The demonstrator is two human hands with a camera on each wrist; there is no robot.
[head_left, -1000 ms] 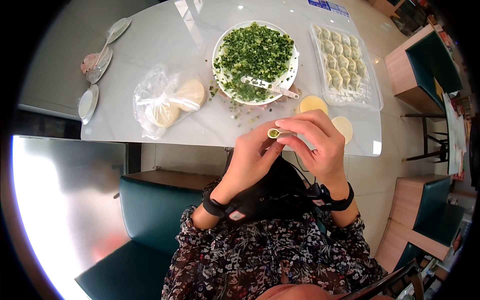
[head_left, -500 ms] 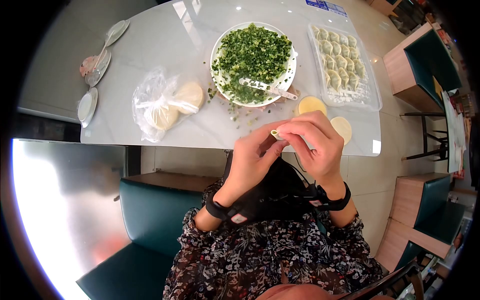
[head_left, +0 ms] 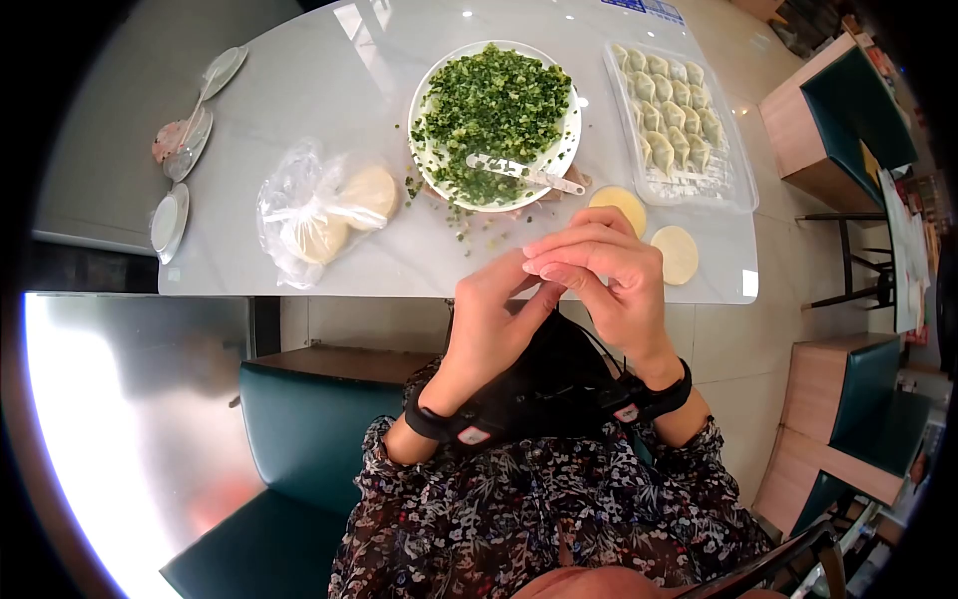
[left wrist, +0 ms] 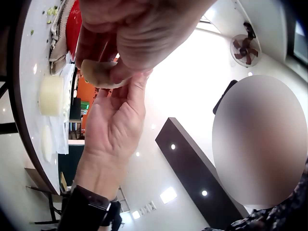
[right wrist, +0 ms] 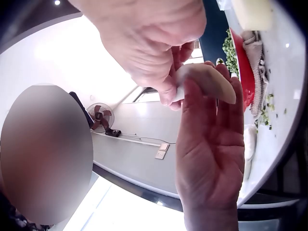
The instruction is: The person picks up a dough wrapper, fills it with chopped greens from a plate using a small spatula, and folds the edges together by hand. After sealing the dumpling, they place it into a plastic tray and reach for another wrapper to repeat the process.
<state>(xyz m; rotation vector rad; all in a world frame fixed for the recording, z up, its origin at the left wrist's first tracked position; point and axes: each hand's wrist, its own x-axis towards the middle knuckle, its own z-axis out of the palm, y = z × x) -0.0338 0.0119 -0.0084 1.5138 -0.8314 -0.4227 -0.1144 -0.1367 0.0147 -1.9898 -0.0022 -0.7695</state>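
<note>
Between both hands, in front of the table edge, is a half-moon dumpling point(right wrist: 211, 83) of pale dough. My left hand point(head_left: 497, 314) holds it between thumb and fingers from the left side. From the other side my right hand point(head_left: 619, 285) pinches its edge with thumb and forefinger. In the head view the fingers hide the dumpling; in the left wrist view its rounded end point(left wrist: 94, 73) shows. Just beyond the right hand lie a thick yellowish stack of round wrappers point(head_left: 621, 208) and a single pale wrapper point(head_left: 676, 256).
A white plate point(head_left: 573, 135) bears chopped greens point(head_left: 489, 105) and a flat white spatula point(head_left: 529, 173). At the right stands a clear tray point(head_left: 743, 165) with rows of dumplings. Left of the plate lies a knotted plastic bag point(head_left: 304, 210) with dough rounds. Small dishes point(head_left: 170, 222) line the left edge.
A second ago the dumpling's open end with green filling showed between the hands; it narrowed, and now my right fingers have closed over it. The head view has shifted slightly.
</note>
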